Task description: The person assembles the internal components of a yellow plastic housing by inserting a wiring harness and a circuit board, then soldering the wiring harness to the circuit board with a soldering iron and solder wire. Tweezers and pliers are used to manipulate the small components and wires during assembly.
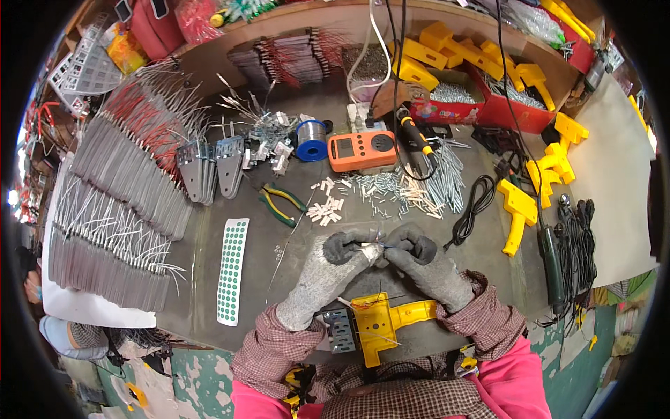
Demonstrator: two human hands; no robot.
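- Left gloved hand (pixel 347 250): fingers pinched around a small white part (pixel 370 251).
- Right gloved hand (pixel 415 248): closed beside it, apparently on a thin wire (pixel 391 246).
- Yellow housing (pixel 377 327): on the table (pixel 481 269), below both hands.

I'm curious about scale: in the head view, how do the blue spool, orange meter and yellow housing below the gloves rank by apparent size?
Largest to smallest:
1. Yellow housing
2. Orange meter
3. Blue spool

On the near side of the orange meter (pixel 362 155), the gloved left hand (pixel 342 253) and right hand (pixel 423 253) sit close together, both curled into pinches, the checked-sleeved forearms (pixel 269 346) angled inward.
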